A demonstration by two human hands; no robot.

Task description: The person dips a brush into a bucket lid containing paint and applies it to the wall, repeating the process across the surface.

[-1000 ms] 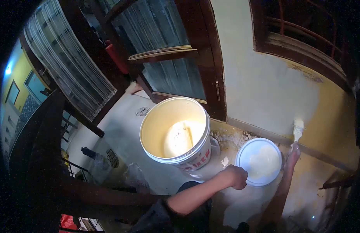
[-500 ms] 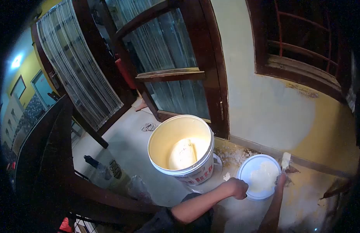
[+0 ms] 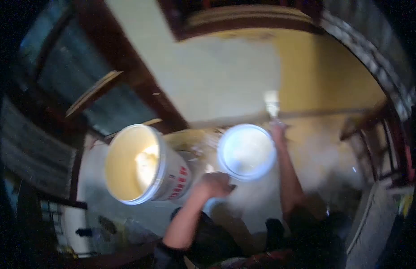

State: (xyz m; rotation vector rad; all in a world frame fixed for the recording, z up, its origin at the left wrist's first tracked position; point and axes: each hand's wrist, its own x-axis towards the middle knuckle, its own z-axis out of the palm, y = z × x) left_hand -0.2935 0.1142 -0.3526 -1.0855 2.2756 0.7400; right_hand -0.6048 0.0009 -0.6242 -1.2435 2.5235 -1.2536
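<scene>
In the head view, my right hand is closed round the handle of a flat paintbrush. Its pale bristles point up at the bottom of the wall, by the border between grey-white and yellow. My left hand is closed at the lower left rim of a small round white bucket, though blur hides the exact grip. White paint shows inside it. To the left stands a large white bucket with red lettering, tilted in this view, with something pale and brightly lit inside.
The wall is partly grey-white, partly yellow, below a brown window frame. A dark wooden door stands at left. Scraped debris lies along the wall's foot. A wooden chair-like piece is at right.
My view has swung right and down, so the buckets and door sit further left. The brush has risen from the floor edge to the lower wall. My left hand stays by the small bucket.
</scene>
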